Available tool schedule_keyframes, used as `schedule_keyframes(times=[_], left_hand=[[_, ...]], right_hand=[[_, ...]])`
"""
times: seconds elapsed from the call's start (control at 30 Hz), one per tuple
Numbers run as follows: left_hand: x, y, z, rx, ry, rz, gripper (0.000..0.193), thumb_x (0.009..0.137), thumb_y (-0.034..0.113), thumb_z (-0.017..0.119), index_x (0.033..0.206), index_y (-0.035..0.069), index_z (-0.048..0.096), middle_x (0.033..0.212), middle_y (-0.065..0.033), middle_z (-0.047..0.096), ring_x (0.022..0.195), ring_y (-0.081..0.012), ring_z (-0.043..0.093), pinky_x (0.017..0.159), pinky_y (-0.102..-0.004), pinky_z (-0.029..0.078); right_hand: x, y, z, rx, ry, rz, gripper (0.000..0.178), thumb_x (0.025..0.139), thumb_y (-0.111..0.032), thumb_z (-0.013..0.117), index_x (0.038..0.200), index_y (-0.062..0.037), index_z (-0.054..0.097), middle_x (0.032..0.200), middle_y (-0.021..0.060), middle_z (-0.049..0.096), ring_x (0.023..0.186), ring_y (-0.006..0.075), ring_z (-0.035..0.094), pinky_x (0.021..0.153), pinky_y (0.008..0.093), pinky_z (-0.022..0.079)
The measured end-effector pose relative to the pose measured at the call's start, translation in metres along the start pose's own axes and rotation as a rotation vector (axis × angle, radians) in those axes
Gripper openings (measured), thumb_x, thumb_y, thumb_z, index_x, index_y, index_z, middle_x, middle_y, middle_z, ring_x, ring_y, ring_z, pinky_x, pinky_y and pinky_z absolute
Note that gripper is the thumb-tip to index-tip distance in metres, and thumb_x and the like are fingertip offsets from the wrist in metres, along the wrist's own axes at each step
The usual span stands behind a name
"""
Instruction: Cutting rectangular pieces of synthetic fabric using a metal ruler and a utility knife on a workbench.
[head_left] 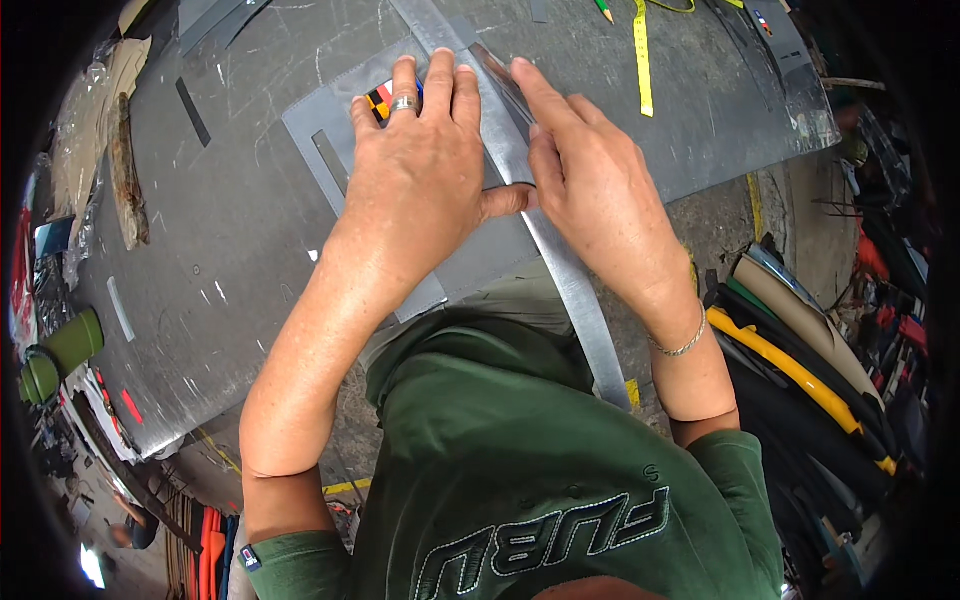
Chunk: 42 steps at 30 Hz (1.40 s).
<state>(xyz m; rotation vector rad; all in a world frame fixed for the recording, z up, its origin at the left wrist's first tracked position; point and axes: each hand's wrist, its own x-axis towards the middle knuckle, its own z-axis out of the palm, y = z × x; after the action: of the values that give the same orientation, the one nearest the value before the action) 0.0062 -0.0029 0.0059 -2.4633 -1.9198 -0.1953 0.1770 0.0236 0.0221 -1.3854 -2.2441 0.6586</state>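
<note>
My left hand [420, 160] lies flat with its fingers spread over a grey sheet [450, 270], its thumb across a long metal ruler [580, 310]. Under those fingertips a small coloured patch [378, 103] shows in part, and a narrow slot [329, 158] is cut in the sheet beside the hand. My right hand [600, 190] is closed round a flat, knife-like metal blade [500, 85] along the ruler's right edge. Its handle is hidden in the hand. The ruler runs from the far edge of view down past the table's near edge, beside my shirt.
The scratched dark table [240, 240] bears a strip of wood [126, 175], thin offcuts [193, 112] and a yellow tape measure [643, 65]. A green bottle-like cylinder [75, 345] is at the left edge. Rolls of material [800, 365] stand close on my right.
</note>
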Motion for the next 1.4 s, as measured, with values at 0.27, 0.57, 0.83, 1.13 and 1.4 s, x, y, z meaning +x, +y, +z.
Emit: schedule_keyframes(times=[0.27,0.57,0.83,1.13,1.4], left_hand=[[0.001,-0.001,0.001,0.068,-0.033,0.005,0.113,0.074,0.07,0.077,0.147,-0.01,0.044,0.153,-0.025,0.046,0.145,-0.0416,0.041,0.104,-0.0653,0.048],[0.001,-0.023,0.05,-0.44,0.678,0.335,0.106,0.083,0.066,0.073,0.144,-0.016,0.045,0.147,-0.0294,0.047,0.14,-0.0433,0.043,0.113,-0.053,0.038],[0.024,0.021,-0.056,0.088,-0.411,-0.065,0.104,0.084,0.063,0.073,0.144,-0.016,0.044,0.147,-0.0295,0.048,0.14,-0.0432,0.043,0.113,-0.0519,0.04],[0.011,0.012,-0.034,0.068,-0.293,-0.026,0.102,0.086,0.061,0.073,0.145,-0.016,0.043,0.149,-0.0311,0.046,0.142,-0.0445,0.041,0.115,-0.0522,0.038],[0.025,0.025,-0.055,0.139,-0.446,-0.071,0.102,0.087,0.062,0.071,0.145,-0.016,0.043,0.15,-0.0327,0.045,0.141,-0.0453,0.043,0.116,-0.0529,0.037]], right_hand=[[-0.004,-0.005,-0.004,-0.042,-0.013,-0.051,0.05,0.097,-0.004,0.059,0.147,-0.0076,0.056,0.093,0.0203,0.063,0.083,0.0413,0.063,0.078,0.0484,0.052],[-0.035,-0.012,-0.015,-0.025,-0.048,-0.011,0.054,0.096,0.002,0.059,0.149,-0.0087,0.054,0.089,0.0195,0.061,0.076,0.0396,0.06,0.075,0.0461,0.051],[-0.08,-0.01,-0.03,-0.002,-0.092,0.116,0.06,0.096,0.005,0.059,0.152,-0.0126,0.053,0.09,0.0176,0.06,0.069,0.0324,0.057,0.071,0.0407,0.051],[-0.105,-0.015,-0.044,0.009,-0.149,0.206,0.063,0.095,0.006,0.059,0.155,-0.0152,0.051,0.085,0.0159,0.056,0.067,0.0294,0.055,0.069,0.0382,0.05],[-0.115,-0.011,-0.049,0.02,-0.23,0.207,0.072,0.093,0.004,0.061,0.159,-0.0158,0.041,0.1,0.0198,0.059,0.081,0.0459,0.066,0.073,0.0541,0.055]])
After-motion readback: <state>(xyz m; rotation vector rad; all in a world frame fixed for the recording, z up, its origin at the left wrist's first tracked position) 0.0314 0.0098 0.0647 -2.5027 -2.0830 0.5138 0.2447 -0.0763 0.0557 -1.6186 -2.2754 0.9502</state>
